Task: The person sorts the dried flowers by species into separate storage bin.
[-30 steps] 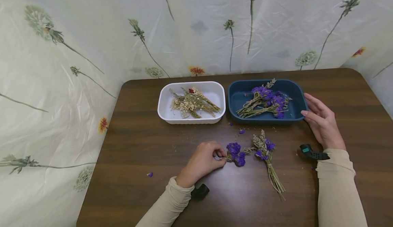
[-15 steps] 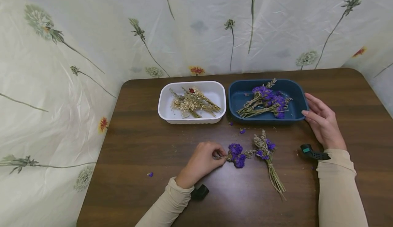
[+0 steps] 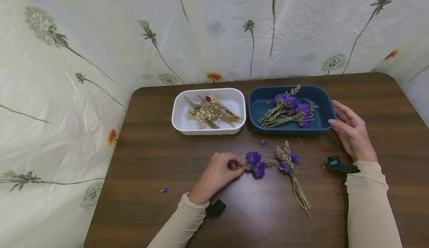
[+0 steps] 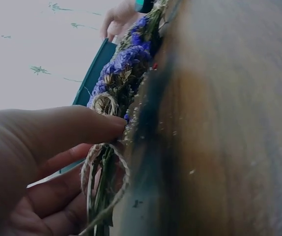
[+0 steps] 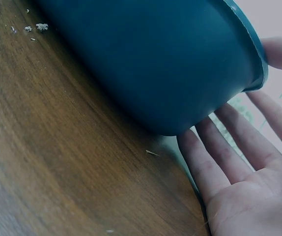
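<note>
My left hand [image 3: 221,171] pinches a bunch of dried purple flowers [image 3: 255,164] by its stems, just below the blooms. A loop of twine [image 4: 125,182] circles the stems in the left wrist view. The bunch points right, its pale tip close to a second bunch [image 3: 295,181] lying on the table. At the right end of the dark blue tray [image 3: 291,130], my right hand [image 3: 355,132] rests with fairly straight fingers. Its thumb touches the rim and its fingertips lie along the outer wall [image 5: 180,88]. Inside that tray are more purple bunches [image 3: 295,108].
A white tray [image 3: 207,132] with cream dried bunches [image 3: 211,112] stands left of the blue one. Loose purple petals [image 3: 264,142] and small crumbs lie on the brown table [image 3: 140,210]. Behind the table hangs a flower-printed sheet [image 3: 214,28].
My left hand and its flower bunch have shifted slightly away from me and to the left. The right hand stays at the blue tray.
</note>
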The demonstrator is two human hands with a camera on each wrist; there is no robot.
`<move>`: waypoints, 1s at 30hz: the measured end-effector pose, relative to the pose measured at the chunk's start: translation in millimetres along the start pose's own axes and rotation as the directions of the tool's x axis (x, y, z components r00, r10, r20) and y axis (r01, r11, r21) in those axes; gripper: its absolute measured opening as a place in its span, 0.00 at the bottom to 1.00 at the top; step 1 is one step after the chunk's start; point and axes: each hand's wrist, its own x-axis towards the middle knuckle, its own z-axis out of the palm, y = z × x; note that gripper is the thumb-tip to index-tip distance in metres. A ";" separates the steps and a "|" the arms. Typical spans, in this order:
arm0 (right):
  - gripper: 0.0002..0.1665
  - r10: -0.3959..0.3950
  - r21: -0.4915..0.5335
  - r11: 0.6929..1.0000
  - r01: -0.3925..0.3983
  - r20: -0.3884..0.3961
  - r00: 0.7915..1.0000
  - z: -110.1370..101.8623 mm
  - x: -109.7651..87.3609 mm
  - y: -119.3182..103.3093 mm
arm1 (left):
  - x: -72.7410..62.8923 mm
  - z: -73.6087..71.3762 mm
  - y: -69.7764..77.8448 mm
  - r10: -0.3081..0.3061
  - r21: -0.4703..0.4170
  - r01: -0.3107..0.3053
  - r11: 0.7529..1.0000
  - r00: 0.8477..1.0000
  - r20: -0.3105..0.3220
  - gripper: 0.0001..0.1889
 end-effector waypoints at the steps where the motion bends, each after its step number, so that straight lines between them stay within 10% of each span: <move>1: 0.35 0.002 0.003 1.000 -0.002 0.000 1.000 0.1 0.2 -0.5 | 0.1 -1.2 0.1 0.006 0.000 -0.006 1.000 1.000 -0.007 0.03; 30: 0.35 0.012 -0.001 1.000 -0.012 0.005 1.000 -0.2 1.8 -0.8 | 56.9 -23.9 45.4 0.128 0.004 -0.128 0.992 0.991 -0.036 0.02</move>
